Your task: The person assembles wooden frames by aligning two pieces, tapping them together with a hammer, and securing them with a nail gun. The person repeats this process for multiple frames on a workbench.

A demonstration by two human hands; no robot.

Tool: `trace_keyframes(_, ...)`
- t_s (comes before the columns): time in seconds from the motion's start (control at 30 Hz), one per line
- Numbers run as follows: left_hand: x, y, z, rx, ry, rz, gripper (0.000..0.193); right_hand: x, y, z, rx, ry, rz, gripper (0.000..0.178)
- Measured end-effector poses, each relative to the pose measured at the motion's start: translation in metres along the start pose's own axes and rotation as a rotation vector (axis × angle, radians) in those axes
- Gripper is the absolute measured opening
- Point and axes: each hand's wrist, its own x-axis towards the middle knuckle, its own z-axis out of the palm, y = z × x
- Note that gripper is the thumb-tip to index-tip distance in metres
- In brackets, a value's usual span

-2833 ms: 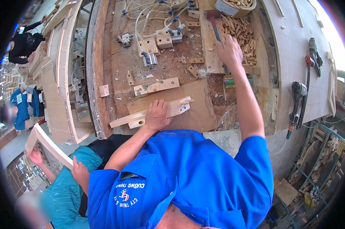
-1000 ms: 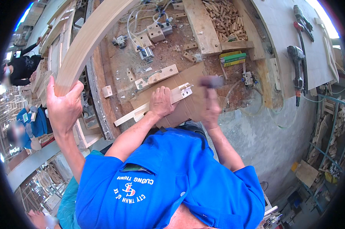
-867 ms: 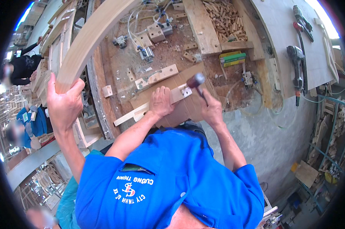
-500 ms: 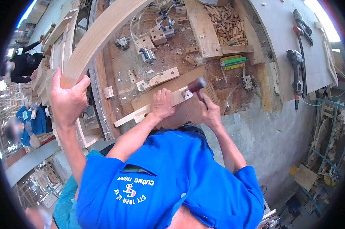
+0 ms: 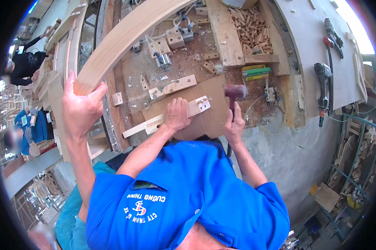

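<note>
A mallet (image 5: 236, 91) with a dark reddish head is in my right hand (image 5: 234, 125), the fingers closed round its handle. It is held to the right of a pale wooden piece (image 5: 193, 109), apart from it. My left hand (image 5: 177, 113) lies over that piece, fingers bent across it, pressing it to a flat sheet of brown cardboard (image 5: 215, 89). At the piece's right end is a white block with dark holes (image 5: 203, 105), and a peg-like bit of wood lies on top. Narrower wooden strips (image 5: 140, 127) stick out to the left beneath my forearm.
At left a co-worker's hand (image 5: 84, 106) grips a long curved board (image 5: 125, 37) that reaches over the bench. Clamps with air hoses (image 5: 163, 58), a bin of wooden dowels (image 5: 254, 31), a green-yellow box (image 5: 255, 72) and power drills (image 5: 323, 79) surround the work.
My right hand has drawn the mallet away from the wooden piece's end, to the right. My left hand stays on the piece. The co-worker's curved board appears slightly further right.
</note>
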Motion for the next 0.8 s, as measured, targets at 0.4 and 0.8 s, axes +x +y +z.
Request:
trace_keyframes(0.4,0.009,-0.004,-0.011,-0.054,-0.076,-0.044,0.063,0.164,-0.041,-0.043,-0.154,0.071,-0.149,0.027)
trace_keyframes(0.8,0.021,-0.022,-0.022,-0.214,-0.199,-0.115,0.071,0.273,-0.068,-0.020,-0.897,0.176,-0.305,0.039)
